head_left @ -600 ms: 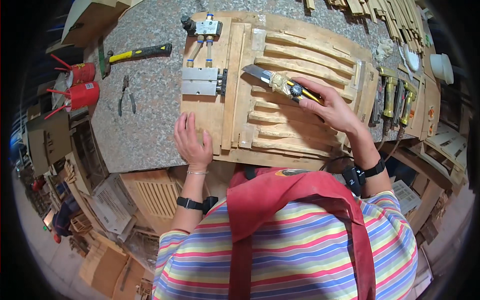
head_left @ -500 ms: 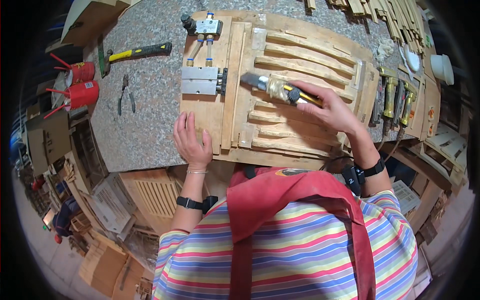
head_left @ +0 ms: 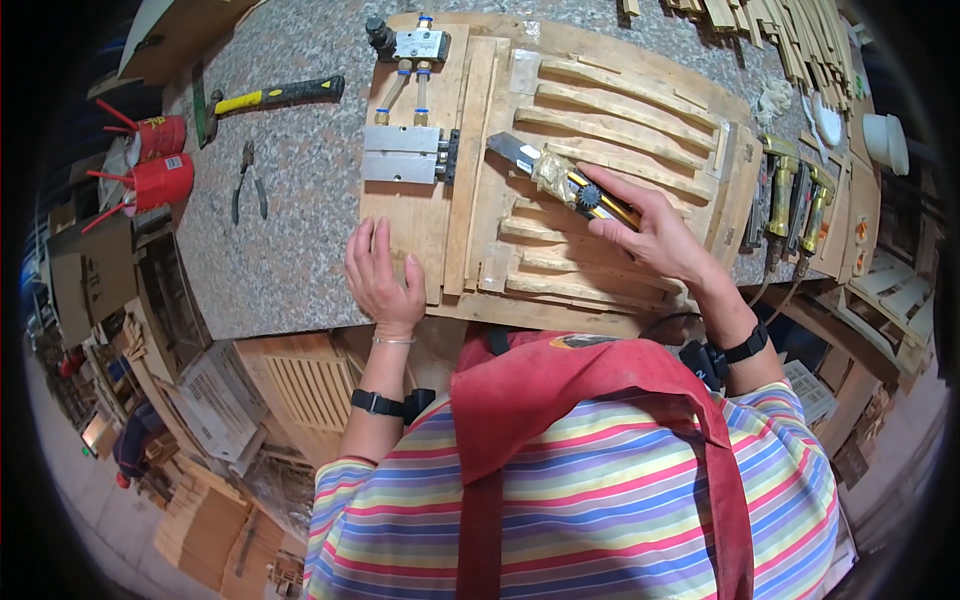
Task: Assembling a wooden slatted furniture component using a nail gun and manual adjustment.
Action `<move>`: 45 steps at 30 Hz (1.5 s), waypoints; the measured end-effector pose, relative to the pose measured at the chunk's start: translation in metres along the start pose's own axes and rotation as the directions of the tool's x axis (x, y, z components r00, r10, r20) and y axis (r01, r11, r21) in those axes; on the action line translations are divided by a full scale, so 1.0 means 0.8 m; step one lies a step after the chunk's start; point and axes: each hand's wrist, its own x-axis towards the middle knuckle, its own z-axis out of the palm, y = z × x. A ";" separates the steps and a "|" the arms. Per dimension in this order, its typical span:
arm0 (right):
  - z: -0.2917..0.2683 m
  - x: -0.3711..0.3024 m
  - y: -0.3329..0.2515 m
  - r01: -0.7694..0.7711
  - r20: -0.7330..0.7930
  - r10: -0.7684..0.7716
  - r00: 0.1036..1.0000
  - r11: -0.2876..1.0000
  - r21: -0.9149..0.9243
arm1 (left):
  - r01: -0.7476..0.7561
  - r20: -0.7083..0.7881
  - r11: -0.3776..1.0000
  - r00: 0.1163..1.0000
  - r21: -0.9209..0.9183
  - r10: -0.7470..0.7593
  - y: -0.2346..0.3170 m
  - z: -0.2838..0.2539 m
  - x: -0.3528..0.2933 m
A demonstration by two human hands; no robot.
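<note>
My right hand [head_left: 650, 222] is closed round a yellow-and-black utility knife [head_left: 590, 196] with a dark knob and tape wrapped near its blade. The blade tilts up to the left, over a wooden jig [head_left: 478, 210] that holds several curved wooden slats [head_left: 625, 130]. Part of the lower slats is hidden under the knife and hand. Fingers spread, my left hand [head_left: 385, 278] lies flat on the jig's left board. Just beyond it is a silver pneumatic cylinder [head_left: 400, 154], joined by short tubes to a valve [head_left: 415, 45].
On the speckled bench [head_left: 290, 190] at left lie a hammer [head_left: 280, 95], pliers [head_left: 248, 185] and red cans [head_left: 162, 180] with red straws. Nail guns [head_left: 790, 195] stand right of the jig. Wooden strips [head_left: 790, 45] are piled at the far right. A person [head_left: 140, 435] bends down at far left.
The knife in my right hand has turned a little, its blade now pointing further up and away. My left hand stays in the same place on the board.
</note>
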 end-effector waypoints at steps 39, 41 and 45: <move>0.016 0.000 -0.022 -0.050 -0.099 0.045 0.994 0.998 -0.049 | 0.035 0.003 0.999 0.999 0.005 -0.035 0.002 -0.002 -0.001; 0.020 0.002 -0.027 -0.194 -0.071 0.202 0.977 0.975 0.111 | 0.042 0.003 0.999 0.999 0.009 -0.042 0.002 -0.003 -0.001; 0.025 -0.008 -0.035 -0.459 0.057 0.461 0.885 0.849 0.261 | 0.068 0.011 0.998 0.998 -0.001 -0.068 0.005 -0.006 0.000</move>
